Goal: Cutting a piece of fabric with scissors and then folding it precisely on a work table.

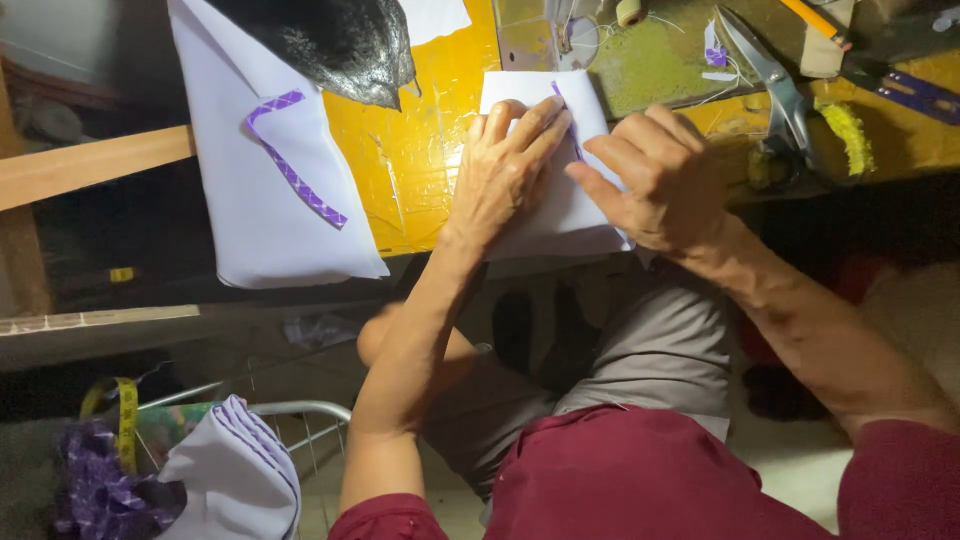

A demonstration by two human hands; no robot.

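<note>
A folded white cloth piece (560, 215) with a thin purple trim strip (563, 105) lies at the near edge of a yellow worktable (420, 150). My left hand (505, 165) lies flat on the cloth, fingers together and pressing it down beside the trim. My right hand (650, 180) rests on the cloth's right side, its fingertips pinching at the purple trim.
A larger white cloth with a purple ribbon (290, 165) hangs over the table's left part, under a dark shiny fabric (340, 40). Scissors (775, 85) and a yellow scrap (845, 130) lie at the right. A wire basket (290, 420) with folded white pieces (235, 475) and a measuring tape (125, 415) stands below left.
</note>
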